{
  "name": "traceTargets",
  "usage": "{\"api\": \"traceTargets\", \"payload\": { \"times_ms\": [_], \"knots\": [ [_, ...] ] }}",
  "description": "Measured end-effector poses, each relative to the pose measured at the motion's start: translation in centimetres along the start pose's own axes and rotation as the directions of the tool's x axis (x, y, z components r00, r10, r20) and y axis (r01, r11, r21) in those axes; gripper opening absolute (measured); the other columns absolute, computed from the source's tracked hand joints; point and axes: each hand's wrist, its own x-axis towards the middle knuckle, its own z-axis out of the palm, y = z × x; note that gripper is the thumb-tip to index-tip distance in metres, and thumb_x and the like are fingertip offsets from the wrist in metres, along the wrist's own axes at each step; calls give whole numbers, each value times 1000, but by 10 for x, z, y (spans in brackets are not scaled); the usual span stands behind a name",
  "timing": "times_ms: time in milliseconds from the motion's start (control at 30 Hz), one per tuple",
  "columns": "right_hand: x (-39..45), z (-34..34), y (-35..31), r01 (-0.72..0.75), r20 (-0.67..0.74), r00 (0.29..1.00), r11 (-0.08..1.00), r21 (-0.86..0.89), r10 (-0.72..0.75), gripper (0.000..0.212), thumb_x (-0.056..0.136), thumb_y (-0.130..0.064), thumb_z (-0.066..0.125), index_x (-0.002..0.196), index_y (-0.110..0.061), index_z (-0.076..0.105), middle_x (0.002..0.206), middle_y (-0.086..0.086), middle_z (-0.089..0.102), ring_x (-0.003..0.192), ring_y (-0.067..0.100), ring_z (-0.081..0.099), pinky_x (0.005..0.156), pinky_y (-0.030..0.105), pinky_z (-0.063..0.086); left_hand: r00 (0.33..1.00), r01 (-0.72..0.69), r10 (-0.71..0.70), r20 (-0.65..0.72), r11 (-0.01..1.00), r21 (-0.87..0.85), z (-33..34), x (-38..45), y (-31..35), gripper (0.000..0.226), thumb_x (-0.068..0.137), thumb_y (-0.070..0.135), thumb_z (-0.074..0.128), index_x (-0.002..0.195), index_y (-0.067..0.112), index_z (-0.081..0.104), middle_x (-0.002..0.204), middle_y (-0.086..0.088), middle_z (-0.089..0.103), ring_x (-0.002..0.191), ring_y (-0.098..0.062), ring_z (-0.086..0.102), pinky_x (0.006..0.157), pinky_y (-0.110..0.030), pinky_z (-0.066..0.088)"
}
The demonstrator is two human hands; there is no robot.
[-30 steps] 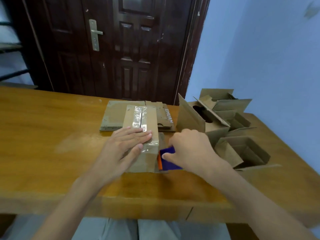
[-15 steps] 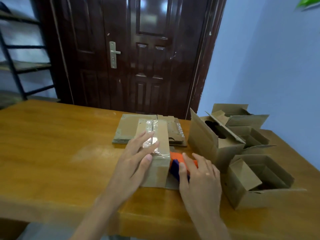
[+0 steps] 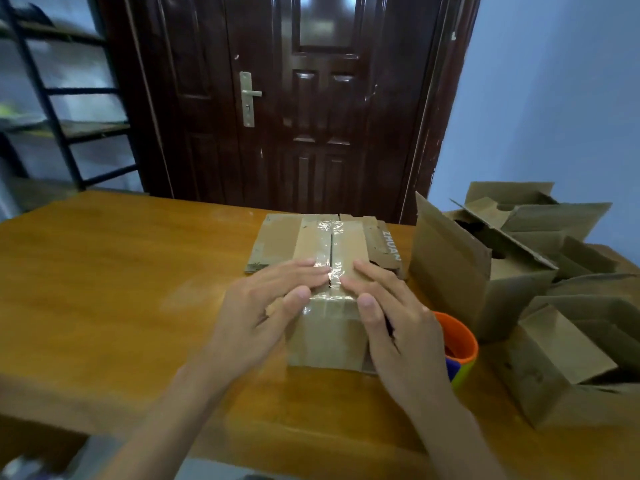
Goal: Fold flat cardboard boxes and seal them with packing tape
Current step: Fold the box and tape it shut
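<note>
The taped cardboard box [image 3: 329,306] sits on the wooden table [image 3: 121,289] close to its near edge, with wide bare tabletop to its left, flat cardboard [image 3: 277,240] under its far end, and a tape dispenser [image 3: 457,344] just beside its right. Clear packing tape [image 3: 323,237] runs wrinkled along its top seam and over the near edge. The left hand [image 3: 273,306] and right hand [image 3: 391,323], each grip open with straight fingers, press on the tape; at least three open boxes [image 3: 485,271] crowd the right side.
</note>
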Motion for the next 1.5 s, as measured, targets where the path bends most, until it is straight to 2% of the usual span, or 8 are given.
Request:
{"api": "traceTargets", "payload": {
  "times_ms": [300, 533, 667, 833, 1133, 1333, 1433, 1500],
  "knots": [
    [21, -34, 19, -58, 338, 941, 970, 237, -26, 47, 111, -52, 26, 139, -43, 63, 152, -29, 49, 146, -1, 40, 120, 34, 33, 983, 134, -163, -79, 948, -288, 0, 2, 2, 30, 108, 8, 50, 114, 4, 79, 120, -1, 78, 123, -20, 69, 110, -36, 50],
    [35, -51, 31, -114, 547, 834, 946, 304, -75, 38, 107, -33, 47, 142, -34, 61, 156, -27, 47, 151, 1, 31, 119, 31, 24, 969, 193, -125, 212, 921, -338, -33, 12, -17, 27, 92, 7, 67, 118, -1, 75, 123, -2, 77, 129, -16, 66, 110, -26, 49],
    [38, -52, 34, -134, 560, 825, 939, 318, -72, 39, 102, -31, 56, 140, -35, 62, 154, -27, 48, 151, 0, 31, 117, 31, 30, 935, 239, -119, 333, 907, -346, -45, 17, -23, 45, 86, 30, 74, 123, 6, 73, 129, 2, 74, 134, -12, 61, 110, -22, 47],
    [40, -51, 37, -164, 549, 832, 913, 373, -75, 40, 96, -28, 66, 136, -32, 66, 151, -25, 53, 148, 0, 35, 106, 24, 50, 920, 261, -130, 371, 907, -331, -47, 20, -25, 46, 78, 8, 81, 123, 9, 74, 130, 4, 74, 135, -11, 60, 110, -26, 49],
    [28, -33, 34, 3, 300, 947, 935, 356, -117, 36, 93, -28, 71, 128, -21, 71, 143, -13, 63, 140, 11, 53, 89, 32, 63, 993, 117, -120, -5, 976, -183, -11, -11, -11, 39, 82, 10, 83, 120, 13, 76, 128, 12, 75, 133, -7, 61, 97, -21, 56],
    [32, -41, 26, -3, 340, 933, 944, 331, -117, 39, 97, -40, 55, 127, -22, 71, 146, -16, 61, 140, 8, 51, 87, 19, 58, 992, 123, -128, -11, 968, -217, -12, -10, -9, 31, 96, 32, 71, 120, 13, 77, 127, 8, 75, 132, -11, 63, 101, -30, 57],
    [35, -37, 20, 15, 269, 958, 956, 294, -98, 39, 98, -48, 59, 118, -19, 76, 137, -13, 67, 132, 6, 58, 87, 21, 59, 985, 134, -158, -69, 952, -275, -10, -6, 1, 57, 97, 60, 59, 111, 9, 80, 119, 3, 79, 125, -16, 68, 100, -33, 57],
    [36, -32, 18, 27, 220, 971, 958, 284, -92, 38, 94, -49, 66, 112, -17, 78, 131, -11, 71, 128, 6, 62, 90, 25, 60, 969, 172, -212, -131, 950, -260, -4, -4, 7, 41, 92, 50, 72, 105, 12, 82, 111, 5, 80, 120, -11, 71, 95, -32, 60]
  ]
}}
